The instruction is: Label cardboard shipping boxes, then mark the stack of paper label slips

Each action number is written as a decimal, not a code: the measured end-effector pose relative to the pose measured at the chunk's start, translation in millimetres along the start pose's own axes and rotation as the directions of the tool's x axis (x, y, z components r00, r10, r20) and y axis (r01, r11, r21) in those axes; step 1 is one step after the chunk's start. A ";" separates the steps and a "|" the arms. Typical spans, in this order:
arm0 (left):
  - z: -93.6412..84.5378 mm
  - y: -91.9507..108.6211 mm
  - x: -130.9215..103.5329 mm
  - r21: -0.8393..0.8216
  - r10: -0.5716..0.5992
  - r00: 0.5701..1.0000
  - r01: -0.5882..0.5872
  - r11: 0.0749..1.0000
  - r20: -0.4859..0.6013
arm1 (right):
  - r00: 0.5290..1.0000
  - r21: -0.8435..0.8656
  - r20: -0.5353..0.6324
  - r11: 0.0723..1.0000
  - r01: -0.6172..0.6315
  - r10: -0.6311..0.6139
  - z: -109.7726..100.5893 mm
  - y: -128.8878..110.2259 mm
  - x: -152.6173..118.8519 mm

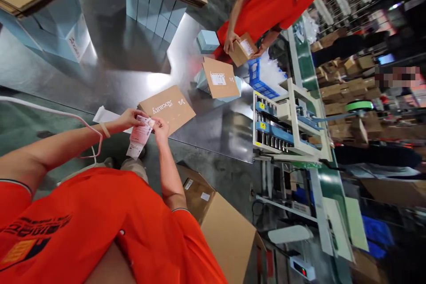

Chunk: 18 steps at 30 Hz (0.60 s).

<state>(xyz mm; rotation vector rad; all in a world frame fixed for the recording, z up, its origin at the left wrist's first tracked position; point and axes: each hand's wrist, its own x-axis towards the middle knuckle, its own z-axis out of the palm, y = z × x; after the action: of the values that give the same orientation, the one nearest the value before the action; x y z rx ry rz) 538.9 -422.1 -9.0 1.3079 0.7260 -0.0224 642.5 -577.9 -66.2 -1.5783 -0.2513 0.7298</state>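
Between my two hands hangs a printed paper label strip, its lower end drooping past the table's edge. My left hand pinches the strip's upper left corner. At the upper right corner, the fingers of my right hand are closed on the same strip. Just beyond the hands, a brown cardboard box with white lettering lies on the metal table. White paper lies by my left wrist, partly behind the arm.
Across the table a person in orange holds a small carton. Near it are a labelled brown box, a blue crate and a roller conveyor. Stacked light-blue boxes stand at the back. An open carton is below right.
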 end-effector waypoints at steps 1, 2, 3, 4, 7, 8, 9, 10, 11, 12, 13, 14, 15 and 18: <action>0.8 -1.1 4.2 0.019 -0.010 1.000 0.010 1.000 -0.002 | 1.000 0.023 -0.012 1.000 -0.019 0.019 -1.2 1.6 -0.2; 1.9 -2.2 8.3 0.037 -0.020 1.000 0.020 0.999 -0.001 | 0.998 0.044 -0.035 0.998 -0.045 0.047 -1.8 3.8 -0.6; 3.3 -3.3 12.1 0.053 -0.029 1.000 0.028 0.998 0.001 | 0.995 0.056 -0.068 0.996 -0.065 0.069 -1.6 6.8 -1.3; 5.0 -4.3 15.9 0.062 -0.037 0.999 0.037 0.997 0.001 | 0.991 0.053 -0.114 0.996 -0.069 0.075 -0.8 10.6 -2.4; 10.2 -6.3 27.3 0.059 -0.078 0.997 0.078 0.995 0.007 | 0.967 0.003 -0.254 1.000 -0.024 0.024 3.4 24.7 -8.2; 11.4 -7.1 31.4 0.056 -0.106 0.994 0.105 0.993 0.011 | 0.958 -0.026 -0.288 1.000 0.004 -0.012 4.0 29.3 -9.9; 12.0 -8.2 35.7 0.058 -0.142 0.990 0.140 0.988 0.024 | 0.949 -0.063 -0.312 0.997 0.035 -0.053 3.3 33.0 -10.4; 11.9 -9.7 40.1 0.069 -0.183 0.982 0.180 0.981 0.044 | 0.939 -0.105 -0.330 0.992 0.065 -0.096 1.0 35.7 -9.2; 11.1 -11.8 44.3 0.088 -0.229 0.971 0.223 0.971 0.070 | 0.928 -0.152 -0.346 0.984 0.088 -0.136 -3.3 36.9 -5.5; 9.4 -14.3 48.5 0.111 -0.276 0.956 0.265 0.958 0.100 | 0.917 -0.201 -0.363 0.975 0.099 -0.168 -9.5 36.7 1.2; 7.2 -17.2 52.4 0.134 -0.320 0.938 0.304 0.943 0.131 | 0.903 -0.249 -0.388 0.964 0.092 -0.186 -17.3 35.2 11.1; 4.5 -20.2 56.1 0.152 -0.358 0.920 0.336 0.930 0.160 | 0.888 -0.293 -0.420 0.954 0.065 -0.190 -26.2 32.5 24.1; 1.7 -23.2 59.8 0.163 -0.387 0.903 0.361 0.918 0.184 | 0.873 -0.339 -0.453 0.940 0.021 -0.182 -35.7 29.1 39.6; -4.7 -30.2 71.6 0.186 -0.442 0.870 0.408 0.894 0.216 | 0.849 -0.457 -0.504 0.883 -0.105 -0.160 -60.5 19.2 92.1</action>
<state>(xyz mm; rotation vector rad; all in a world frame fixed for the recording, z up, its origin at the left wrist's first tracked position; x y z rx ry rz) 580.4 -399.7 -71.0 1.2195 0.7895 -0.5981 743.8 -578.6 -113.4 -2.1734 -0.0356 0.1764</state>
